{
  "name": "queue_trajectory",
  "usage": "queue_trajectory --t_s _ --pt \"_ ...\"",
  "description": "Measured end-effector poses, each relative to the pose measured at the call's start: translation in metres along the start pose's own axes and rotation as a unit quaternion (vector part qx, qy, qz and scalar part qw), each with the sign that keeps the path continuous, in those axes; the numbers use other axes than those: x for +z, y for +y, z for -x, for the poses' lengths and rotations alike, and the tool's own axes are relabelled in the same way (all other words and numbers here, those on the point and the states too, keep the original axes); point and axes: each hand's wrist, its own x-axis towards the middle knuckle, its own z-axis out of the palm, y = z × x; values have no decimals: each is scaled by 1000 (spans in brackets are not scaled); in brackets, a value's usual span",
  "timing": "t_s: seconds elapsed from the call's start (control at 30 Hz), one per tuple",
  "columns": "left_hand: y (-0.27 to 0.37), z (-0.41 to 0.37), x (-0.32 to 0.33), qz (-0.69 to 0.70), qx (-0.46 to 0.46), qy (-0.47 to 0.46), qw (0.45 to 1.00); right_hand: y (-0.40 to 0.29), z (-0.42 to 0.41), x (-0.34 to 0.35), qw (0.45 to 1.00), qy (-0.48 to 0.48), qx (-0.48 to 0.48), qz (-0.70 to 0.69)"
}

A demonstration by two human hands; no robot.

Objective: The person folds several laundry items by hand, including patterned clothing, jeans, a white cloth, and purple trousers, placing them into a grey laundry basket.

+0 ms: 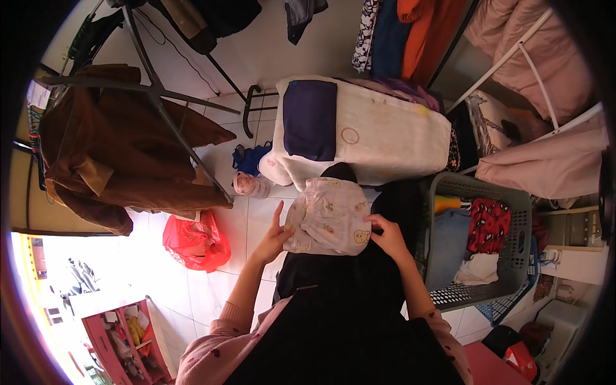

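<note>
Small pale printed shorts (332, 216) with a gathered waistband and cartoon bear figures lie over my lap, between my two hands. At their left side is my left hand (274, 237), thumb against the cloth and fingers spread. My right hand (385, 233) pinches the right edge of the shorts between thumb and fingers. Beyond them, a folded dark navy cloth (310, 120) rests on the left part of a surface covered with a cream cloth (394, 132).
To my right stands a grey plastic laundry basket (519, 269) holding folded clothes. A red plastic bag (197, 240) and a pink-lidded container (250, 185) are on the tiled floor at left. Brown garments (130, 149) hang by a metal rack (156, 89).
</note>
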Motion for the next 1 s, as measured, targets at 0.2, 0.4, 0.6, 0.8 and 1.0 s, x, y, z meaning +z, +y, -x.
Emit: queue_trajectory --t_s 0.2,0.4,0.6,0.8,1.0 --pt "2 -4 -37 55 -58 -81 993 -29 -8 5 924 105 -284 232" --pt "23 -58 -13 296 -6 50 954 51 -50 22 976 42 2 -214" --pt "-46 -105 -49 -21 -38 178 983 36 -64 36 922 35 198 -330" --pt "-14 -89 -11 -25 49 183 982 40 -58 41 922 25 167 -349" --pt "-16 -101 -19 -123 153 203 959 40 -41 42 916 10 261 -305"
